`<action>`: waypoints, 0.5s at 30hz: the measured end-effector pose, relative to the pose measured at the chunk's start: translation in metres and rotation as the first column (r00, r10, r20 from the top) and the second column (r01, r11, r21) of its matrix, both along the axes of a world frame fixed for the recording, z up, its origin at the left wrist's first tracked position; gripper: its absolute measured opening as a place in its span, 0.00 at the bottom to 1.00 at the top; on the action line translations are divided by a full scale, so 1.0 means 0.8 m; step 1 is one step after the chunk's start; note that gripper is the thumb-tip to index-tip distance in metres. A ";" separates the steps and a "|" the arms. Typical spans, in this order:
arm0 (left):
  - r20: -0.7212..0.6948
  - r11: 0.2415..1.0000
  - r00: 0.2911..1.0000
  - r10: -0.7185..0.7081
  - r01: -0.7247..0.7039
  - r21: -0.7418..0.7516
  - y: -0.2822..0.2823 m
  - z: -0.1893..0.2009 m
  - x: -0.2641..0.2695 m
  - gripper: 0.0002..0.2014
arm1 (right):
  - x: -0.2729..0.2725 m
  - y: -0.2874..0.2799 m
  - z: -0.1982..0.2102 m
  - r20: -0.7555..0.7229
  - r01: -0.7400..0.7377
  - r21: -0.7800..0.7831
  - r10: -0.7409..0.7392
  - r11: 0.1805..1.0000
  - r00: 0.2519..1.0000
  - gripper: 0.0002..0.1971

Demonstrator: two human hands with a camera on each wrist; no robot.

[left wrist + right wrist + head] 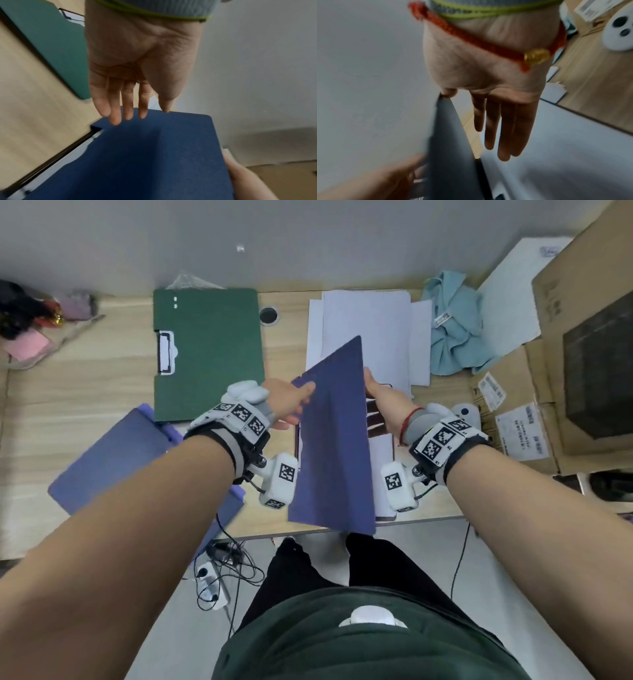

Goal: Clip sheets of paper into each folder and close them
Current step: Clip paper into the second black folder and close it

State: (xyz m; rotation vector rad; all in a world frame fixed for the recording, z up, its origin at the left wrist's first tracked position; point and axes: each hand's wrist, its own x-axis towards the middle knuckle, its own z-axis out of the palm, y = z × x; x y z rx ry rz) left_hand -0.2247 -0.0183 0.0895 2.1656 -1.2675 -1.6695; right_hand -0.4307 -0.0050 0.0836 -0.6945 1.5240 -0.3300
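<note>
A blue folder's cover stands half raised over its base on the desk, tilted between my two hands. My left hand touches the cover's far left corner with straight fingers, thumb at the top edge. On the other side, my right hand has straight fingers behind the cover, and its thumb touches the edge. White paper lies inside the folder. A green folder lies shut at the back left. Another blue folder lies at the near left.
A loose paper stack lies behind the raised cover. A teal cloth and cardboard boxes crowd the right. A white round device sits by my right wrist. The desk's front edge is close to me.
</note>
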 end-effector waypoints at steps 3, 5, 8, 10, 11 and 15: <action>0.127 0.991 0.989 -0.081 0.066 0.115 0.019 -0.037 -0.005 0.29 | -0.026 0.009 -0.013 -0.102 0.111 0.030 -0.107 0.993 0.989 0.28; 0.237 0.979 0.961 -0.142 0.102 0.175 0.026 -0.073 -0.007 0.41 | -0.049 0.013 -0.036 -0.140 0.150 0.053 -0.141 0.987 0.980 0.27; 0.319 0.964 0.927 -0.197 0.124 0.234 0.042 -0.107 -0.017 0.35 | -0.081 0.019 -0.080 -0.192 0.141 0.089 -0.122 0.986 0.974 0.31; 0.340 0.957 0.917 -0.207 0.118 0.264 0.051 -0.115 -0.025 0.29 | -0.084 0.024 -0.084 -0.208 0.105 0.145 -0.074 0.984 0.975 0.28; 0.349 0.954 0.914 -0.208 0.111 0.279 0.053 -0.119 -0.026 0.29 | -0.079 0.026 -0.077 -0.220 0.078 0.169 -0.039 0.983 0.975 0.28; 0.357 0.959 0.923 -0.143 0.040 0.279 0.052 -0.156 -0.017 0.36 | -0.073 0.020 -0.081 -0.272 -0.006 0.163 0.051 0.987 0.961 0.33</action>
